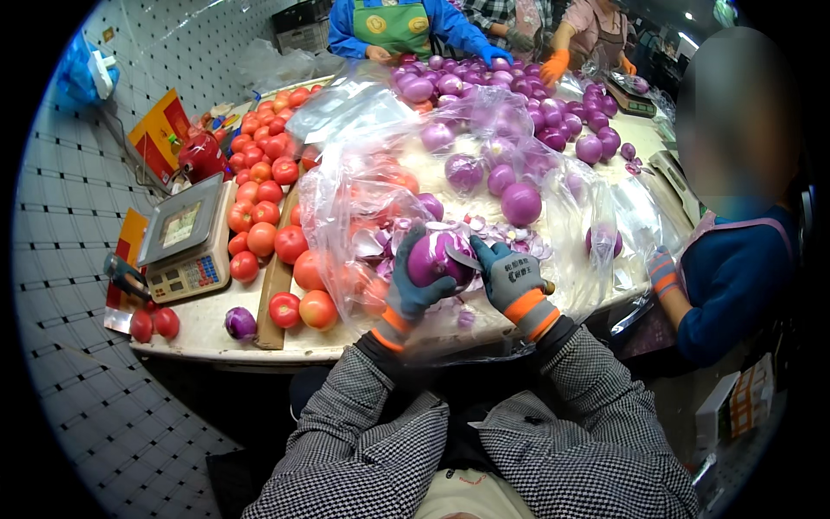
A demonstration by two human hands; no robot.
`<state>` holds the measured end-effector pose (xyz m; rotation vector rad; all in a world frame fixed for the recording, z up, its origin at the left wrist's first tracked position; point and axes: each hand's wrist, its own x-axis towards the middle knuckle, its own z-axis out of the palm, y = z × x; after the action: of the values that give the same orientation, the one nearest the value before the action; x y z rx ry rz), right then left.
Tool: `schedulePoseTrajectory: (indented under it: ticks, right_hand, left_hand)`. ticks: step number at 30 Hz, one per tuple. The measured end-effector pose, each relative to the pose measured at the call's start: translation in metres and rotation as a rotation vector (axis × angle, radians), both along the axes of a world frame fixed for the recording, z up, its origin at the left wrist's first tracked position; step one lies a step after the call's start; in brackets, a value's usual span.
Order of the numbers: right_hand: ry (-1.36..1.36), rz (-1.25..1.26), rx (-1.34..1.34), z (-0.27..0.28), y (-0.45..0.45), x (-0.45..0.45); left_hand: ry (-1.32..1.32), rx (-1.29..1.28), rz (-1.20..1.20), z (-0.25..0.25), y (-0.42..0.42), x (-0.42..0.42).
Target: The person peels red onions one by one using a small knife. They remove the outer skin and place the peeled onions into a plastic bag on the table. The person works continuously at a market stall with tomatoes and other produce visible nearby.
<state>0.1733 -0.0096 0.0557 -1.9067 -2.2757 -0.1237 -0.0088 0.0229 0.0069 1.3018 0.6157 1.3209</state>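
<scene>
My left hand (pixel 415 285), in a grey and orange work glove, grips a large peeled red onion (pixel 441 258) above the near edge of the table. My right hand (pixel 515 276), gloved alike, holds a small knife (pixel 464 259) whose curved blade lies against the onion's right side; the end of its handle shows beyond the palm. Onion skins (pixel 522 240) are scattered on the table just behind both hands. A clear plastic bag (pixel 350 214) spreads to the left and behind, over some tomatoes. Another red onion (pixel 521 204) lies beyond my right hand.
Tomatoes (pixel 262 239) fill the table's left part beside a wooden strip (pixel 277 305) and a digital scale (pixel 188 259). Many red onions (pixel 499 81) are heaped at the back, where co-workers' gloved hands reach in. A person (pixel 733 279) stands close at the right, a gloved hand near the table edge.
</scene>
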Motion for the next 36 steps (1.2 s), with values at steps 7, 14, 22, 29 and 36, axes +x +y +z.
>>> schedulePoseTrajectory:
  ticks: [7,14,22,29,36]
  right_hand:
    - [0.145,-0.159,-0.427,-0.019,0.023,0.025]
    - [1.307,0.256,-0.421,0.001,0.011,0.018]
    - [1.604,0.257,-0.303,-0.019,0.004,-0.010]
    - [0.778,0.367,0.133,-0.018,0.019,0.013]
    - [-0.117,0.168,0.046,-0.016,0.007,0.015]
  left_hand:
    - [0.049,0.183,0.033,0.011,-0.003,-0.001]
    - [-0.280,-0.185,-0.107,0.027,-0.013,0.007]
    - [-0.566,-0.595,-0.623,0.000,0.003,-0.008]
    - [-0.599,-0.616,-0.490,-0.017,0.001,-0.002]
    - [-0.505,-0.557,-0.376,0.011,-0.009,0.000]
